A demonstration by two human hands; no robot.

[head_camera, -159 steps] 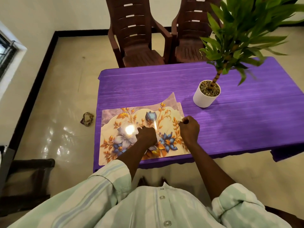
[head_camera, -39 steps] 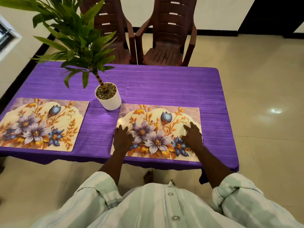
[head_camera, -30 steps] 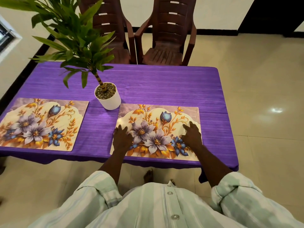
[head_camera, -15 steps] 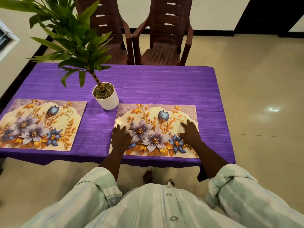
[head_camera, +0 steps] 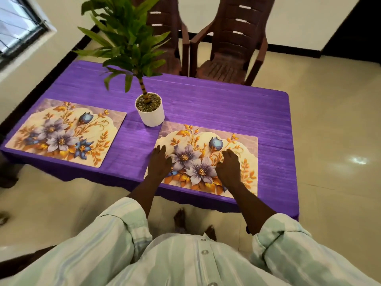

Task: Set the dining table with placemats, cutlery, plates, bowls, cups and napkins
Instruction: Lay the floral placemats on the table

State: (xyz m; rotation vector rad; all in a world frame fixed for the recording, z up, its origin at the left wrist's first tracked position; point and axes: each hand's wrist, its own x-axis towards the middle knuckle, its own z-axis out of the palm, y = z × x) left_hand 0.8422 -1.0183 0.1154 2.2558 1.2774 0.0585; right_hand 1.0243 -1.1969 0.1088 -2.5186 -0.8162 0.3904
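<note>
A: Report the state of the fingers.

B: The left hand point(head_camera: 158, 165) has its fingers point(head_camera: 159, 150) laid straight and flat, gripping nothing, on the left margin of the near floral placemat point(head_camera: 206, 159). The right hand point(head_camera: 228, 166) rests flat on the right half of the same mat, fingers extended and loosely together.

A: Location of the mat?

B: On the purple desk point(head_camera: 216, 108), long side parallel to the near edge and close to it. Its far left corner sits just beside the white plant pot point(head_camera: 150, 113); contact cannot be confirmed. A second placemat point(head_camera: 66, 133) lies well apart to the left.

A: Handling properties?

B: Judged thin, light and semi-flexible, with a glossy printed face likely to slide on the cloth. Reposition by flat palm pressure; to lift, pinch a free corner or the near edge.
</note>
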